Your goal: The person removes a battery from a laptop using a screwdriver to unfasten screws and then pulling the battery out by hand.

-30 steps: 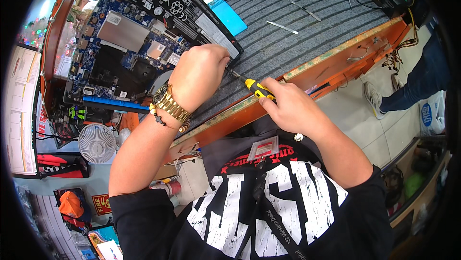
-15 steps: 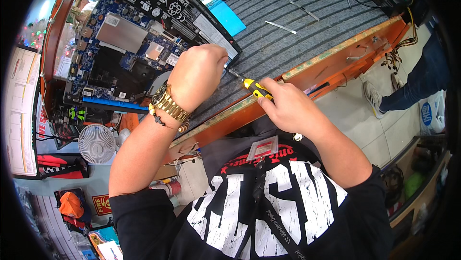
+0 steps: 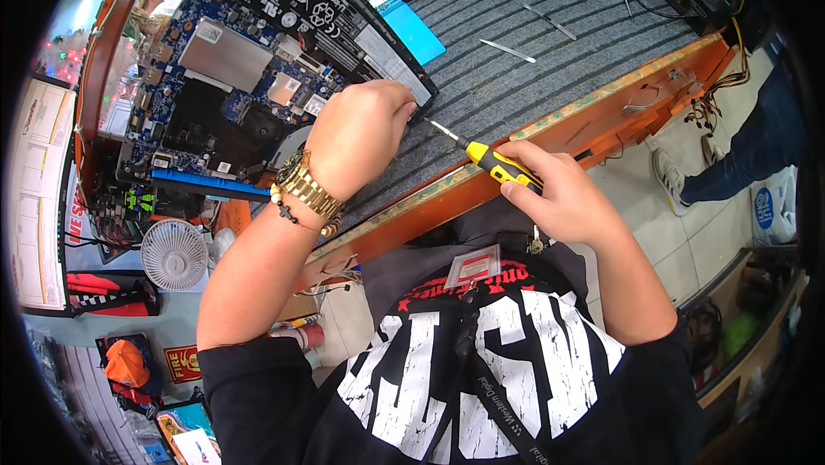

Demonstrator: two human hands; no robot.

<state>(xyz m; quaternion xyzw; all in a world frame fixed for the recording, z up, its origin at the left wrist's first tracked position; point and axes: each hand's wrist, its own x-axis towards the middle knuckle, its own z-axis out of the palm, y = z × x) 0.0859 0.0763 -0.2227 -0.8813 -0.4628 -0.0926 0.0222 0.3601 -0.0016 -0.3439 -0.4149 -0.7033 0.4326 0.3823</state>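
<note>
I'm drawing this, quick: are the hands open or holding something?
Left hand: by the laptop; its grip cannot be told.
Right hand: closed around the yellow-and-black screwdriver.

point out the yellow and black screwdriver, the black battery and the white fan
Yellow and black screwdriver (image 3: 486, 160): head view, on the front of its handle.
Black battery (image 3: 333, 16): head view, on its printed upper face.
White fan (image 3: 174, 255): head view, on the middle of its round grille.
</note>
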